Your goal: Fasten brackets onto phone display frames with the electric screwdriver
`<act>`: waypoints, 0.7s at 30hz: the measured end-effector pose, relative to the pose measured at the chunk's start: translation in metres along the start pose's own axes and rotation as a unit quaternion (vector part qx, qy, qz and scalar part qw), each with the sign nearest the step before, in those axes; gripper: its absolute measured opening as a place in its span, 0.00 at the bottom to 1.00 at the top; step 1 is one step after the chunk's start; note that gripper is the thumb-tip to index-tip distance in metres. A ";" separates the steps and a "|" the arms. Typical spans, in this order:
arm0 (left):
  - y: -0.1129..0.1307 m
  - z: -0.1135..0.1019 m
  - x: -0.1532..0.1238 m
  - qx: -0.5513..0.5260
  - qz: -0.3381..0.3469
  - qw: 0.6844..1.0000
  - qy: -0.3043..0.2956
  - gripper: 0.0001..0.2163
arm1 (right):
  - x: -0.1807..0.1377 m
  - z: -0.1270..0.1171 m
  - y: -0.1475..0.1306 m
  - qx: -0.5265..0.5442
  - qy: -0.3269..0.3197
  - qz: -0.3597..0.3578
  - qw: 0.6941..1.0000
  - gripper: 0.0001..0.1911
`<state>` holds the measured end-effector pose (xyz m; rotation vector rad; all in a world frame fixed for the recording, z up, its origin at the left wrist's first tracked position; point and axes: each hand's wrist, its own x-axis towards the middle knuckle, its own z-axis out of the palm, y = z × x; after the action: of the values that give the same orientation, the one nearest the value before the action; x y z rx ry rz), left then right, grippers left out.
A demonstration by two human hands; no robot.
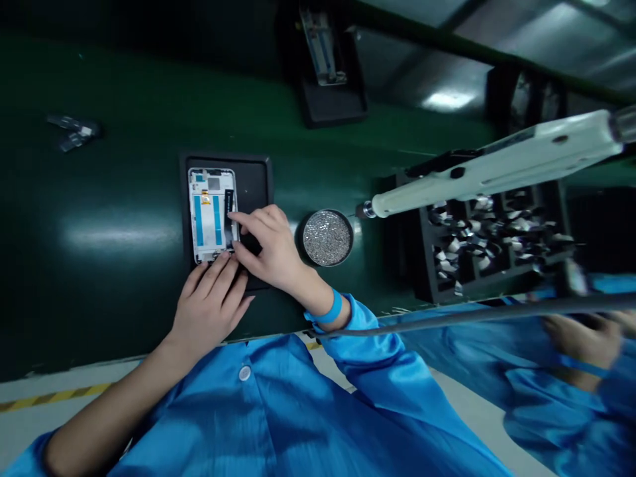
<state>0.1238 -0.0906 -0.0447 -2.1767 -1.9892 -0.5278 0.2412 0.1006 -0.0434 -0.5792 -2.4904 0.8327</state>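
A white phone mid-frame (207,228) with blue adhesive strips lies in a black tray (256,179) on the green bench. Along its right side runs a narrow black flex strip (228,202) with small white print. My right hand (273,246) reaches in from the right, index fingertip on the strip and thumb tip lower on the frame's right edge, the two apart. At the frame's bottom edge, my left hand (211,301) rests with fingers stretched out and tips against the edge. Neither hand visibly grips anything.
A round dish of tiny metal screws (326,238) stands right of the tray, below the tip of a hanging white electric screwdriver (487,169). A black divided box (497,242) holds flex parts. Another tray (335,106) stands behind. A co-worker's hand (586,338) shows at right.
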 end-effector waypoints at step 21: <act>-0.310 -0.003 0.073 0.007 -0.197 0.980 0.023 0.29 | -0.003 0.013 0.011 0.057 0.111 -0.034 0.992 0.16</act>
<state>-0.1774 0.0115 -0.0559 -1.7455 -2.3996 -0.6010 0.2388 0.1010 -0.0603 -0.5134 -2.2329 0.8303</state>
